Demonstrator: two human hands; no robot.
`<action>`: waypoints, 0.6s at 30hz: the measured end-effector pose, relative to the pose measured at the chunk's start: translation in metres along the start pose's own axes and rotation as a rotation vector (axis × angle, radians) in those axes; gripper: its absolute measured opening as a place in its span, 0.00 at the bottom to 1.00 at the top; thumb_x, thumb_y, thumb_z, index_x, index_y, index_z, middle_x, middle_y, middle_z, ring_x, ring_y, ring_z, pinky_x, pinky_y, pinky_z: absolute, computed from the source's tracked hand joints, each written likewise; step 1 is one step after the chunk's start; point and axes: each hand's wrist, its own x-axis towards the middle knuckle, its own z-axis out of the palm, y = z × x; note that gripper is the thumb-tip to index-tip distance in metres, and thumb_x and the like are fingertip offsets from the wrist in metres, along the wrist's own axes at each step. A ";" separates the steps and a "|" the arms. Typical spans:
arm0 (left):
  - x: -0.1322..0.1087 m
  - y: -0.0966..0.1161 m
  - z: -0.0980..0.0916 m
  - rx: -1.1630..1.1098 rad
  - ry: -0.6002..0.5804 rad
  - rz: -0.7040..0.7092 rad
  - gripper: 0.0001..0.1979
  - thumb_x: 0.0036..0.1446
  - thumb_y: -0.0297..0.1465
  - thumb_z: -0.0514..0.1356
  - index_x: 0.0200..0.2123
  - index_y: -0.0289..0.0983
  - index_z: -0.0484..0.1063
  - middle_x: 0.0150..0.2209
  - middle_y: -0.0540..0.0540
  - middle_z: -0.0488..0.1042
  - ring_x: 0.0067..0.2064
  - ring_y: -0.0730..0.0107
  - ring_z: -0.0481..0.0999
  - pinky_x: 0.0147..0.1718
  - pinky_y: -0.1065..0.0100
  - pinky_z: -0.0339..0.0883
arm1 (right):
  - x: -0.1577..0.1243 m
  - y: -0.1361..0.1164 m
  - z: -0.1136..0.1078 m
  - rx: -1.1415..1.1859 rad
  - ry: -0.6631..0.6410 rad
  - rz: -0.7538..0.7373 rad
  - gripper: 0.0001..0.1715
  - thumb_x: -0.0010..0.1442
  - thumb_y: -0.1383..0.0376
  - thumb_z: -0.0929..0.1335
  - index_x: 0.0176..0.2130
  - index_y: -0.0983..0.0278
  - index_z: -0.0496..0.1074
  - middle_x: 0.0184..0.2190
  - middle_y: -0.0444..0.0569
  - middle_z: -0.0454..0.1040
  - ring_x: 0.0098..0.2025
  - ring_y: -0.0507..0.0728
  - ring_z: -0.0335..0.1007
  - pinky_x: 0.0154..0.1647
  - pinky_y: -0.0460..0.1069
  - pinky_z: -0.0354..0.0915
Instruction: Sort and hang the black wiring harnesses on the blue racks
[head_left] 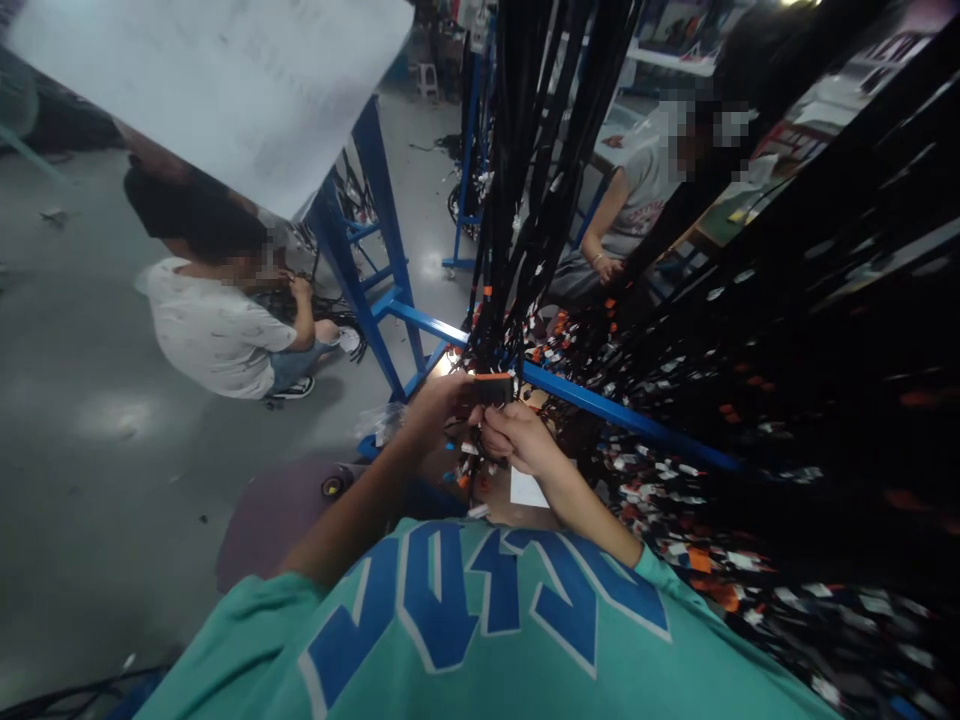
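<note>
In the head view, my left hand (444, 402) is closed on the side of a small black block with an orange top edge, which looks like a wiring connector (493, 389). My right hand (519, 436) is pinched just below the block's front. Whatever its fingertips hold is too small to make out. Beneath both hands hang wire ends with white, orange and blue plugs (469, 470). A thick bundle of black cables (517, 180) comes down just beyond the connector.
A blue metal frame (600, 392) crosses behind my hands. Many black cables with white and orange plugs (675, 490) hang at the right. One person (217, 320) crouches at the left; another (637, 200) sits beyond the cables. A white paper sheet (217, 90) hangs at upper left.
</note>
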 end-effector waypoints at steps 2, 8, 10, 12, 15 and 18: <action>-0.010 0.010 0.004 -0.008 -0.057 0.032 0.20 0.52 0.43 0.56 0.38 0.32 0.74 0.32 0.44 0.76 0.35 0.66 0.75 0.33 0.69 0.67 | -0.002 0.001 0.000 -0.027 0.015 -0.022 0.28 0.43 0.46 0.72 0.27 0.66 0.64 0.08 0.33 0.52 0.12 0.43 0.39 0.15 0.44 0.35; -0.035 0.023 0.022 0.142 -0.105 0.219 0.16 0.40 0.29 0.65 0.37 0.33 0.73 0.33 0.46 0.76 0.36 0.68 0.74 0.37 0.69 0.65 | -0.010 0.004 0.003 -0.119 0.063 -0.118 0.31 0.42 0.44 0.71 0.20 0.63 0.56 0.08 0.33 0.50 0.12 0.43 0.40 0.15 0.44 0.36; -0.038 0.023 0.023 0.178 -0.124 0.274 0.14 0.40 0.28 0.65 0.35 0.33 0.73 0.33 0.46 0.75 0.37 0.67 0.73 0.39 0.68 0.65 | -0.013 0.005 0.003 -0.152 0.071 -0.128 0.31 0.42 0.43 0.71 0.20 0.63 0.56 0.09 0.34 0.50 0.12 0.43 0.40 0.15 0.44 0.37; -0.039 0.022 0.022 0.227 -0.139 0.333 0.14 0.41 0.28 0.65 0.35 0.33 0.72 0.33 0.46 0.75 0.37 0.67 0.73 0.39 0.67 0.65 | -0.015 0.007 0.003 -0.181 0.083 -0.141 0.31 0.41 0.42 0.71 0.20 0.63 0.56 0.09 0.34 0.50 0.13 0.43 0.40 0.16 0.44 0.37; -0.041 0.019 0.020 0.294 -0.159 0.394 0.13 0.42 0.27 0.63 0.35 0.34 0.72 0.34 0.47 0.74 0.38 0.67 0.72 0.40 0.67 0.64 | -0.018 0.011 0.001 -0.219 0.122 -0.173 0.31 0.40 0.42 0.71 0.21 0.64 0.58 0.10 0.34 0.49 0.13 0.43 0.41 0.16 0.45 0.37; -0.046 0.019 0.023 0.319 -0.183 0.405 0.12 0.43 0.26 0.62 0.35 0.35 0.72 0.33 0.48 0.73 0.38 0.68 0.71 0.40 0.67 0.64 | -0.022 0.015 -0.001 -0.257 0.131 -0.193 0.30 0.42 0.43 0.70 0.21 0.64 0.59 0.11 0.34 0.51 0.14 0.44 0.43 0.17 0.44 0.40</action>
